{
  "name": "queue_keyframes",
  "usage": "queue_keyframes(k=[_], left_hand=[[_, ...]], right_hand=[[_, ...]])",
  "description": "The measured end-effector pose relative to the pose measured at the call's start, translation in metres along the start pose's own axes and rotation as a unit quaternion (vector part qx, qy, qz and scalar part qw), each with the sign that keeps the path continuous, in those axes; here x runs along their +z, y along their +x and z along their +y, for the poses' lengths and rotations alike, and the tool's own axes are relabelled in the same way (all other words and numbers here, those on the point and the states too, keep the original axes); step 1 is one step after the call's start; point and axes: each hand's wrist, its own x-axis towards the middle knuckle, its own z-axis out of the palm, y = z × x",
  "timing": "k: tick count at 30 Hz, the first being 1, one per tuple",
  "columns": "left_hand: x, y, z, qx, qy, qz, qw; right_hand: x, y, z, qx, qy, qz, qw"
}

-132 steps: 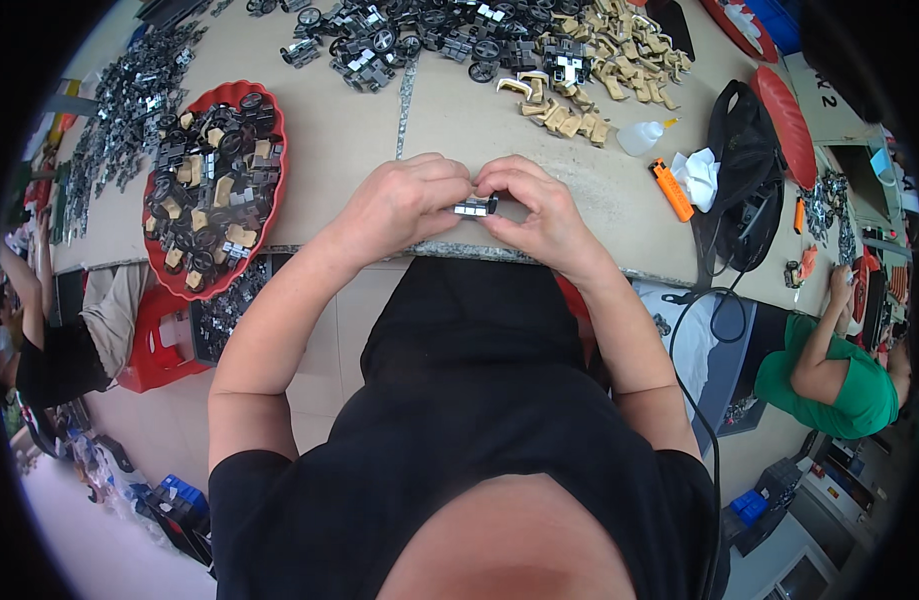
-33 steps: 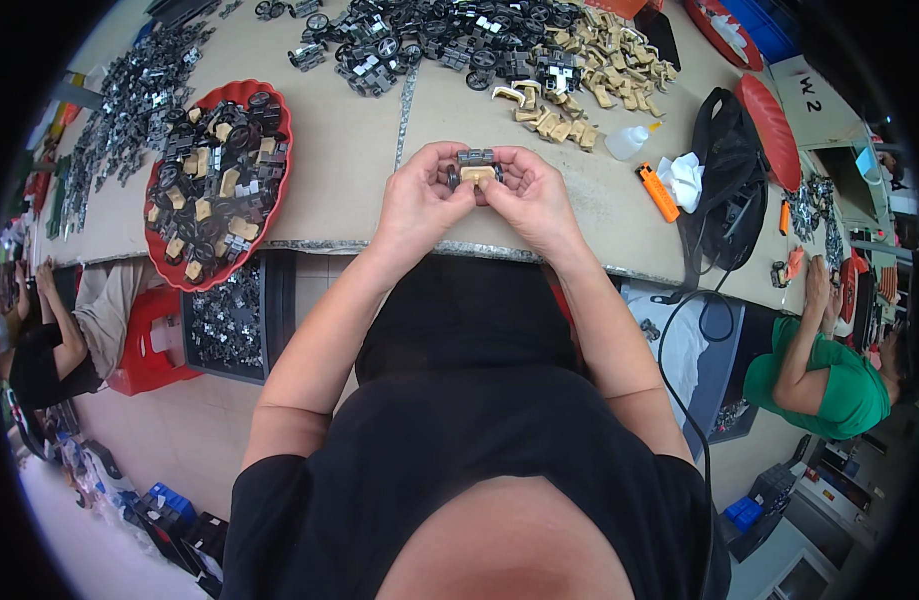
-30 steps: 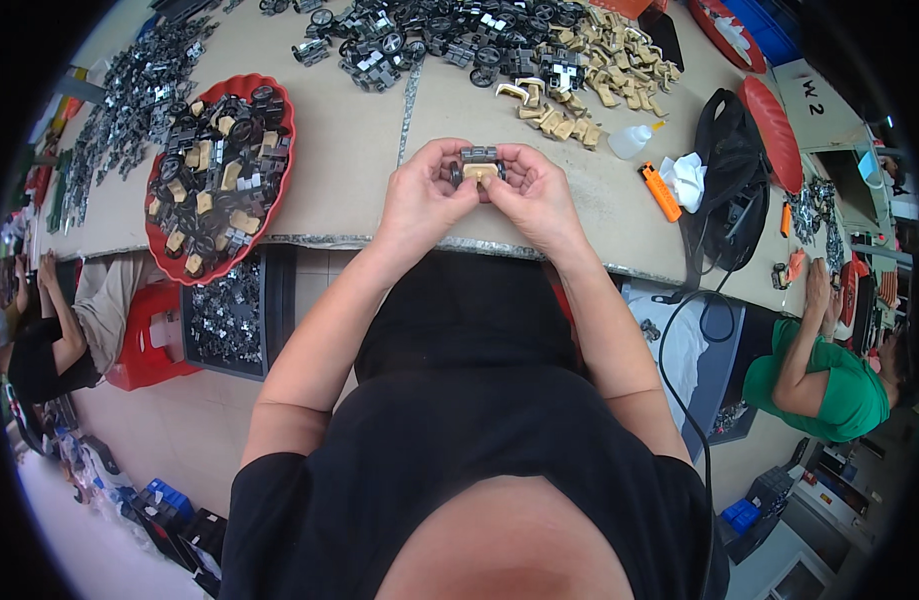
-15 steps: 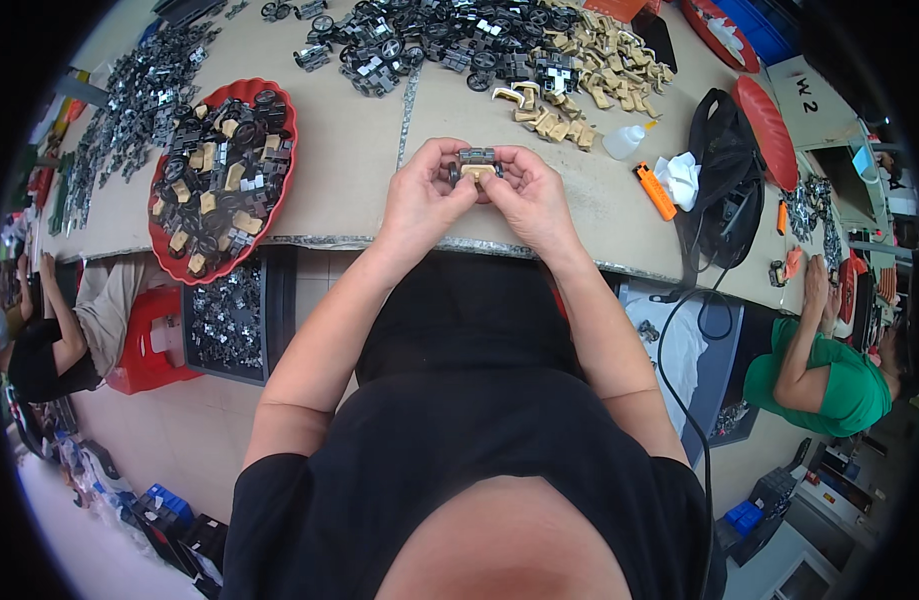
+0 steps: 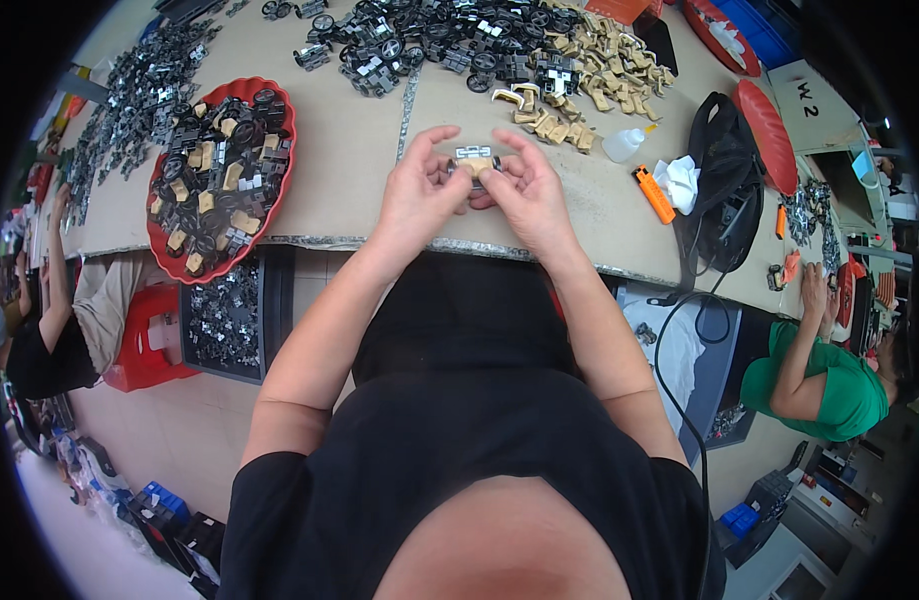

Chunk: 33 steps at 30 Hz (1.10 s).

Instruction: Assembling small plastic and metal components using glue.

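A broad tan worktable (image 5: 339,150) carried nearly everything. Along its far edge sprawled a wide heap of small black and grey wheeled plastic parts (image 5: 429,45), running toward the far right corner into a pile of tan moulded plastic pieces (image 5: 589,75). Near the left edge sat a round red plastic tray (image 5: 279,150) loaded with mixed black and tan parts, and beyond it, at the far left corner, lay a spread of dark grey metal-looking parts (image 5: 139,85). By the right edge rested a black fabric bag (image 5: 724,190), with a crumpled white cloth (image 5: 679,180), an orange plastic utility knife (image 5: 654,193) and a small clear squeeze bottle (image 5: 622,145) just beside it. Under the near edge on the left stood a dark bin of small black parts (image 5: 224,315) next to a red plastic stool (image 5: 144,335).

Close to the near edge, at its middle, the left hand (image 5: 419,195) and right hand (image 5: 524,195) were raised together, fingertips pinching a small tan and grey assembly with black wheels (image 5: 473,163) from either side. It hung between them just above the table surface.
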Motion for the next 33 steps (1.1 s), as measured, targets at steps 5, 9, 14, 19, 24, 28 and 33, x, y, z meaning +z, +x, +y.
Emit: queue_keyframes(k=[5, 9, 14, 19, 24, 28, 33], left_hand=[[-0.006, 0.004, 0.014, -0.068, -0.007, -0.048, 0.997], [-0.006, 0.003, 0.019, -0.105, -0.006, -0.04, 0.994], [-0.002, 0.0, 0.023, -0.116, -0.003, -0.033, 0.993], [-0.012, -0.009, 0.029, -0.085, -0.024, -0.011, 0.996], [-0.053, -0.016, 0.05, 0.23, 0.275, 0.233, 0.904], [-0.122, -0.025, 0.089, 0.331, 0.576, 0.354, 0.659], [-0.193, -0.023, 0.087, 0.246, 0.709, 0.382, 0.54]], right_hand=[[-0.015, 0.0, -0.007, 0.034, -0.012, -0.081, 0.996], [-0.017, 0.0, -0.011, 0.064, 0.002, -0.093, 0.994], [-0.019, -0.001, -0.01, 0.071, -0.002, -0.094, 0.993], [-0.008, -0.004, -0.01, 0.037, -0.031, -0.086, 0.995], [-0.012, -0.009, -0.01, 0.029, -0.052, -0.049, 0.997], [-0.011, -0.01, -0.009, 0.022, -0.047, -0.061, 0.997], [-0.013, -0.006, -0.005, 0.023, -0.043, -0.086, 0.995]])
